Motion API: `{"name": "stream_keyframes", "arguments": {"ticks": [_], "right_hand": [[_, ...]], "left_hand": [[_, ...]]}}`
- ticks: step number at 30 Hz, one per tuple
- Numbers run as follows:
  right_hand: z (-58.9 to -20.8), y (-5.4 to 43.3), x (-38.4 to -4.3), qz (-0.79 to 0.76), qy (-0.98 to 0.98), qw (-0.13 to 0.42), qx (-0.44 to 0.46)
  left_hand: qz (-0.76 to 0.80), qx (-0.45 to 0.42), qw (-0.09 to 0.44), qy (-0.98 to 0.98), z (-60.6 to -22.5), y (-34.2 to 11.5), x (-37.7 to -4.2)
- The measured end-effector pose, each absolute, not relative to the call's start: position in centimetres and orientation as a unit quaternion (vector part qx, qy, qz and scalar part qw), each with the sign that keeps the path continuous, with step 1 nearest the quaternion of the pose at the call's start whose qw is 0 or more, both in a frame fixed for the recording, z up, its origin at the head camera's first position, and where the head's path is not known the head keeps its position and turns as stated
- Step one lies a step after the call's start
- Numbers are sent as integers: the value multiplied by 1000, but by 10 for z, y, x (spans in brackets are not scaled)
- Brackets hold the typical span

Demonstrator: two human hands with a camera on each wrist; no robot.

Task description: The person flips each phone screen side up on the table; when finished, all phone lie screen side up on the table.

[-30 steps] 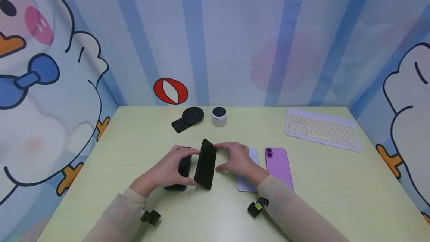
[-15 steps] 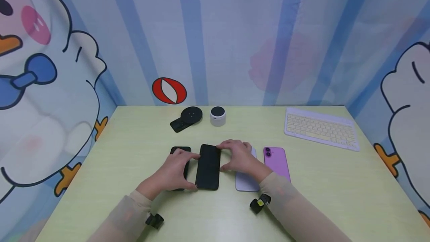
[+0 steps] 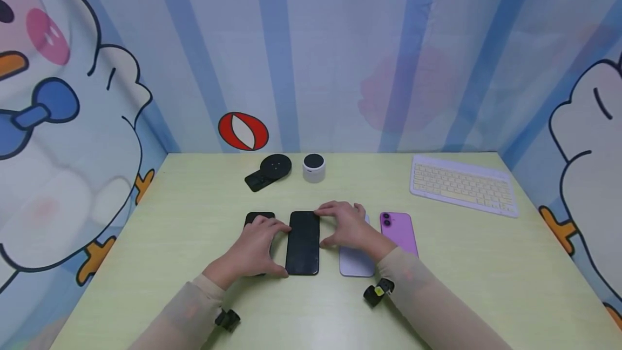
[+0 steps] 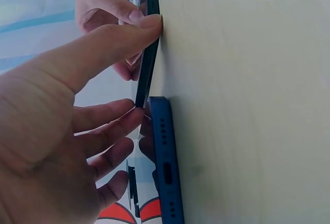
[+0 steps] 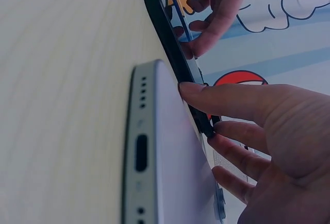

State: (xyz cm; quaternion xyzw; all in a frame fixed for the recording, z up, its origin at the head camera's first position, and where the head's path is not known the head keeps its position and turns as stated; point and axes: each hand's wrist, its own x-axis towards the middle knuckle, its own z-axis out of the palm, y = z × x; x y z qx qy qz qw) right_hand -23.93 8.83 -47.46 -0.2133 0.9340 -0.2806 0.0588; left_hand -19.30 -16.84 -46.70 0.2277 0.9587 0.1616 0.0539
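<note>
Black phone (image 3: 303,244): left hand (image 3: 256,247) grips its left edge, right hand (image 3: 349,227) its right edge. Lilac phone (image 3: 356,262) to its right.

Head view: the left grip (image 3: 255,246) covers much of the left phone (image 3: 251,216) beneath it. The right grip (image 3: 347,226) hides the upper part of the lilac phone (image 3: 356,262); to its right, the right sleeve (image 3: 427,290) conceals the lower end of the pink phone (image 3: 398,232). Legends on the keyboard (image 3: 464,184), beyond and right of the right grip, are too small to read. Wrist views: the upper edge crops the middle phone (image 4: 147,68), between the grips; the lilac phone, beside the right grip, is cropped below.
</note>
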Motion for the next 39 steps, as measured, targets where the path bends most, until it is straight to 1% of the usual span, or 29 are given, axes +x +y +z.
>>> {"name": "stream_keyframes", "arguments": {"ticks": [6, 12, 16, 21, 28, 32, 39], "right_hand": [[-472, 94, -233, -295, 930, 45, -216], [-470, 116, -224, -322, 921, 18, -217], [-471, 135, -221, -317, 924, 2, -213], [-474, 156, -217, -296, 929, 5, -223], [-479, 186, -209, -320, 923, 10, -215], [-481, 193, -211, -314, 925, 5, -216], [-481, 199, -212, -302, 929, 6, -212]], "left_hand": [[162, 224, 60, 959, -463, -169, -191], [206, 203, 33, 957, -462, -165, -192], [234, 204, 31, 950, -465, -156, -195], [236, 224, 48, 944, -465, -141, -196], [236, 256, 81, 934, -463, -117, -198], [221, 270, 93, 932, -466, -103, -202], [194, 291, 100, 932, -472, -85, -206]]}}
